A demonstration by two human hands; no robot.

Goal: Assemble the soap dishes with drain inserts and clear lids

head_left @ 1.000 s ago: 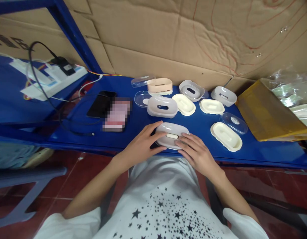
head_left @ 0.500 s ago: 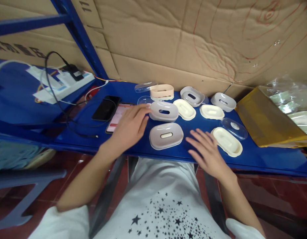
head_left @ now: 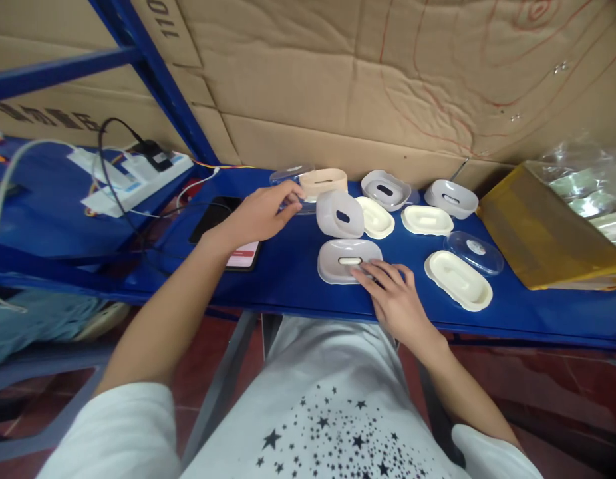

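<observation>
My right hand [head_left: 398, 293] has its fingers over the right end of a grey soap dish [head_left: 332, 261], with a cream piece showing through its slot. Behind that dish, a second grey soap dish [head_left: 340, 213] stands tilted on its side. To its left, my left hand [head_left: 273, 211] hovers with thumb and forefinger apart and the other fingers curled. Close by these fingertips are a peach soap dish [head_left: 324, 179] and a clear lid [head_left: 308, 208], partly hidden by the hand. A cream tray [head_left: 378, 218] lies right of the tilted dish.
Farther right are two grey dishes [head_left: 385, 191], more cream trays [head_left: 426, 220], a clear lid [head_left: 473, 253] and a taped carton [head_left: 532, 229] with plastic-wrapped items. On the left lie two phones [head_left: 245, 256], loose cables and a power strip [head_left: 138, 183]. Cardboard [head_left: 298, 86] stands behind.
My right hand has moved left onto the front grey dish, which has shifted right and back. The second grey dish has tipped up, and my left hand has moved back, away from it.
</observation>
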